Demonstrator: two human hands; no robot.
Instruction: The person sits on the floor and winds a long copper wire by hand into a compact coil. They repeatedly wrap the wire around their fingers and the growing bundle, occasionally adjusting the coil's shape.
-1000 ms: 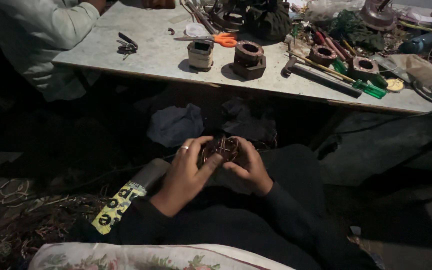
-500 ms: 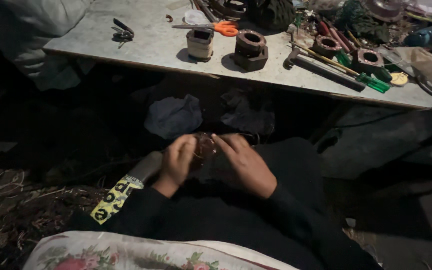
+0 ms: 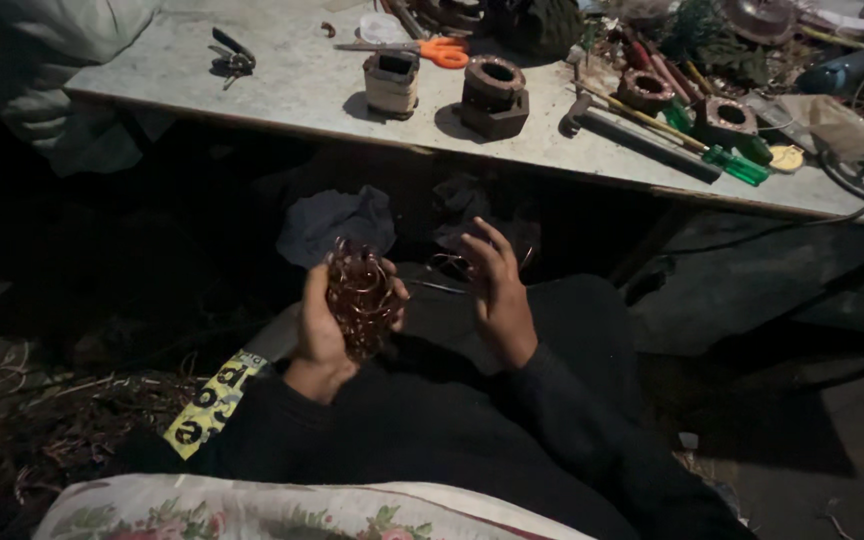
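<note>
Dim floor below grey surface (image 3: 282, 85); left hand (image 3: 324, 330) grip closed around tangled copper-wire bundle (image 3: 358, 292); right hand (image 3: 497, 290) beside it, fingers spread, empty.

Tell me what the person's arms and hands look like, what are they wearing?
Both arms are in long dark sleeves that reach the wrists. The left hand and the right hand are bare, with no gloves. Near the left sleeve sits a yellow strip with black markings; whether it belongs to the sleeve is unclear.
</note>
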